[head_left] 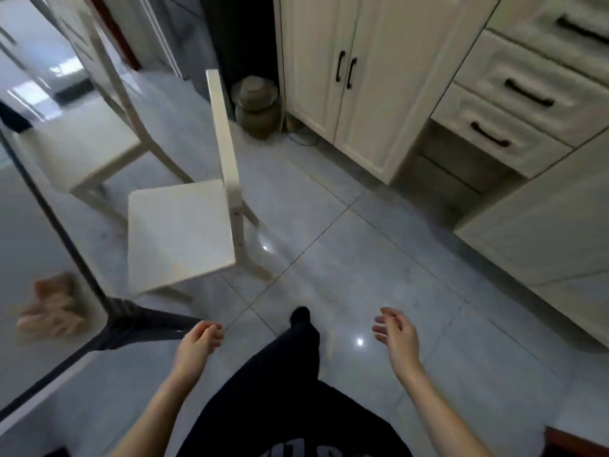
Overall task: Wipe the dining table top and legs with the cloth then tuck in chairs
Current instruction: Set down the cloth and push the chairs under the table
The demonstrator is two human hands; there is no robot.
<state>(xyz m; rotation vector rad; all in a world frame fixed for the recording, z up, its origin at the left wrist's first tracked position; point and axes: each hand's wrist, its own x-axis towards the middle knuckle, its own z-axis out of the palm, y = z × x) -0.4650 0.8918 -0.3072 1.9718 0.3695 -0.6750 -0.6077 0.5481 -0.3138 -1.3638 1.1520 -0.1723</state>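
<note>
From the head camera, both hands are empty with fingers loosely curled. The left hand (201, 338) is just beside the dark table leg (155, 321), and the right hand (395, 334) is at its three o'clock. The cloth (49, 308) lies on the glass table (66, 239) at nine o'clock, so the wiping seems done. The near chair (178, 232) stands pulled out at eleven o'clock, with the far chair (75, 153) beyond it. The best move is to grip the backrest (224, 133) and slide the chair in squarely, clear of that leg.

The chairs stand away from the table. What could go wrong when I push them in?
The near chair could knock the table edge if pushed fast. It may scrape or slip on the glossy floor tiles. The cloth on the table top might be forgotten.
</note>
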